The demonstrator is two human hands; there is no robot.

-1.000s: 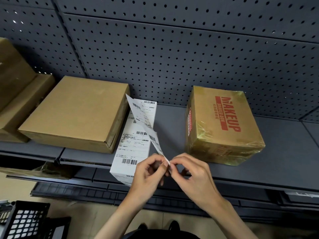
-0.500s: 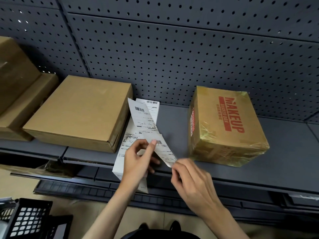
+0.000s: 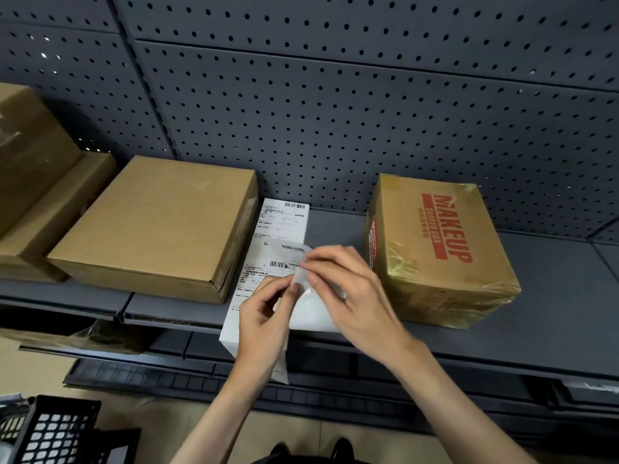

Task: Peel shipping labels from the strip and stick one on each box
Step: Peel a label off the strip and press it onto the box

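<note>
A white strip of shipping labels [image 3: 279, 226] lies on the grey shelf between a plain flat cardboard box [image 3: 157, 226] on the left and a taped box printed MAKEUP [image 3: 435, 249] on the right. The strip's near end hangs over the shelf edge. Both hands meet over the strip's middle. My left hand [image 3: 264, 316] pinches the strip's backing. My right hand [image 3: 348, 296] pinches a corner of a label [image 3: 301, 279] that curls up from the strip; motion blurs the loose paper between the hands.
Two more cardboard boxes [image 3: 37, 195] are stacked at the far left of the shelf [image 3: 552, 296]. A grey pegboard wall [image 3: 335, 112] backs it. Lower shelves sit below, and a black plastic crate [image 3: 50, 433] stands on the floor at lower left.
The raised strip has come down onto the shelf. My hands parted, then closed again higher over the strip's middle, and a label corner now lifts between them.
</note>
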